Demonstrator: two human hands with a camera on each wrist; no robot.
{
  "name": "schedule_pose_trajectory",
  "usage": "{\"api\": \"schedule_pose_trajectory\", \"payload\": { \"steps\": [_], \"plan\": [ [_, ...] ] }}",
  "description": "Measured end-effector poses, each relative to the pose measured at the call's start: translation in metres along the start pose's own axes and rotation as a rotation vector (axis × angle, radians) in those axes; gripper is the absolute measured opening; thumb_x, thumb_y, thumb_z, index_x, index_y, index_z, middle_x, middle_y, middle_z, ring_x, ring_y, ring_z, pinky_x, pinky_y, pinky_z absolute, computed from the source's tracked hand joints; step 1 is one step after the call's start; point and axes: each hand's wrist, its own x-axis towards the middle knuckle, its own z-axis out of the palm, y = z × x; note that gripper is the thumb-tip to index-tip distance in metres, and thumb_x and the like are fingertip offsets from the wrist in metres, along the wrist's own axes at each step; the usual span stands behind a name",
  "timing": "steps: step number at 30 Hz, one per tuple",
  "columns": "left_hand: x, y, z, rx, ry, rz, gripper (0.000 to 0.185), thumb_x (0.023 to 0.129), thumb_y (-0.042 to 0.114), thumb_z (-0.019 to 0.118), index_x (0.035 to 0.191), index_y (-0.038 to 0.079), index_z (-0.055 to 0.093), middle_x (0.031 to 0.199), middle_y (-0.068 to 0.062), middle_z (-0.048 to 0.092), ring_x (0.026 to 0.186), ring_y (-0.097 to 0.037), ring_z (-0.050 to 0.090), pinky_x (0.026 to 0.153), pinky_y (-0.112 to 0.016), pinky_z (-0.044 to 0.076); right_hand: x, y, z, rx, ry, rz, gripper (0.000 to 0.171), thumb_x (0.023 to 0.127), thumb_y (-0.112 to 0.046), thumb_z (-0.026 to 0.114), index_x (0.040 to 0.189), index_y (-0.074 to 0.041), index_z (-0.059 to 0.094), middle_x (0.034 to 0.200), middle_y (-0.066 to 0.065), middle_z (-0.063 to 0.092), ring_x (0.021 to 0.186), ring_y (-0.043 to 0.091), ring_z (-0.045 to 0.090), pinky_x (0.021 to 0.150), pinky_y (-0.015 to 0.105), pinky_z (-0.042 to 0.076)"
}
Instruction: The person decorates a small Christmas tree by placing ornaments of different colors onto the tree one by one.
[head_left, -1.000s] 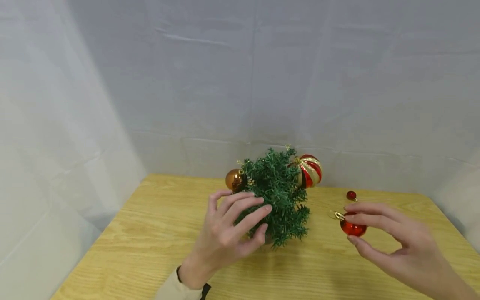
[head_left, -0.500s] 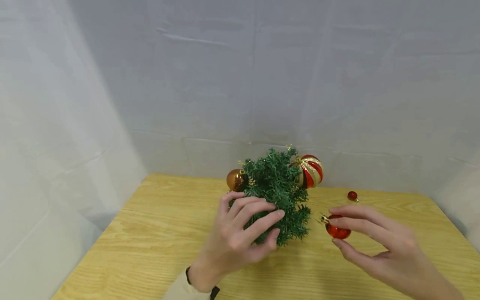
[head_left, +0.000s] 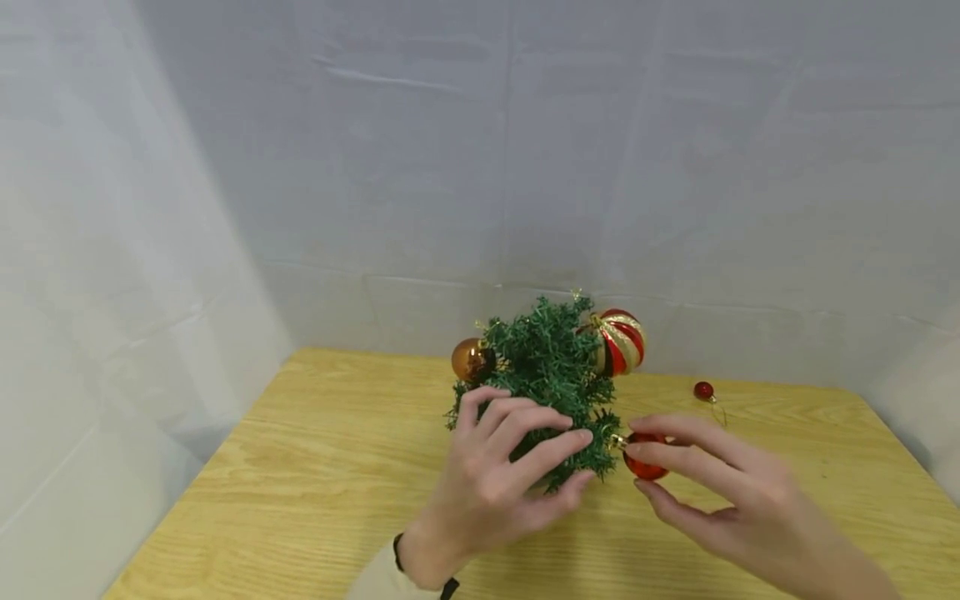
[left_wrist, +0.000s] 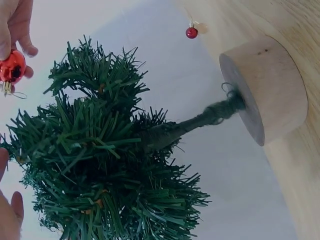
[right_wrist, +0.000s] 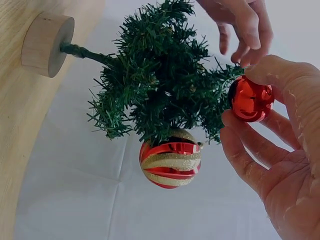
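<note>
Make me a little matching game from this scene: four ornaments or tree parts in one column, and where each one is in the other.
Things:
1. shiny red bauble
2. striped red-and-gold bauble
3. copper bauble
4. tiny red bauble

Places:
A. lying alone on the table
B. hanging on the tree's left side
C. pinched in the right hand
D. hanging on the tree's right side

Pairs: 1-C, 2-D, 3-B, 4-A

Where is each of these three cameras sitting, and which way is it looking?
Head: worn on the head, looking down at the table; both hands, left hand and right hand, show.
Left wrist: looks sideways along the little tree to its wooden base; fingertips only.
Right wrist: faces the tree; right palm pinches the red bauble.
All three share tree and red bauble.
</note>
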Motion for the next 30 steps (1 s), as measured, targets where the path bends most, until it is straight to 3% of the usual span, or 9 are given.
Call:
{"api": "schedule_pose_trajectory", "payload": {
  "steps": [8,17,22,30],
  "plan": [
    [0.0009,0.0031,0.0018,0.002,0.003,-0.003,0.017,0.092,0.035,0.072,0.1,0.022,0.078,0.102,0.003,0.07,0.094,-0.014,0.062,0.089,-0.046,0.048,-0.0003,0.0007,0.0062,0.013,0.003,-0.039,0.031,0.102,-0.032,0.06,0.111,-0.006,0.075,0.116,0.013,0.069,0.111,0.004,0.063,0.08,0.008,0.054],
    [0.0011,0.0068,0.0015,-0.005,-0.035,-0.012,0.016,0.086,0.029,0.081,0.1,0.023,0.079,0.105,0.004,0.07,0.096,-0.014,0.062,0.091,-0.045,0.046,0.0011,-0.0017,0.0096,-0.022,0.012,-0.024,0.035,0.104,-0.037,0.056,0.108,-0.008,0.076,0.113,0.011,0.071,0.109,0.004,0.063,0.08,0.008,0.053],
    [-0.0005,0.0071,0.0039,0.0,-0.036,-0.01,0.008,0.093,0.027,0.073,0.096,0.023,0.08,0.106,0.003,0.07,0.097,-0.014,0.063,0.091,-0.045,0.047,0.0006,-0.0027,0.0101,-0.029,0.011,-0.024,0.035,0.104,-0.037,0.056,0.108,-0.009,0.076,0.112,0.011,0.071,0.108,0.005,0.064,0.08,0.008,0.053],
    [-0.0034,0.007,0.0023,-0.047,-0.014,-0.067,0.016,0.1,0.024,0.065,0.095,0.02,0.079,0.103,0.002,0.072,0.094,-0.015,0.064,0.087,-0.04,0.045,-0.0033,-0.0029,0.0068,0.009,-0.015,0.042,0.031,0.102,-0.034,0.059,0.116,-0.011,0.074,0.12,0.009,0.069,0.104,0.002,0.066,0.079,0.008,0.054]
  ]
}}
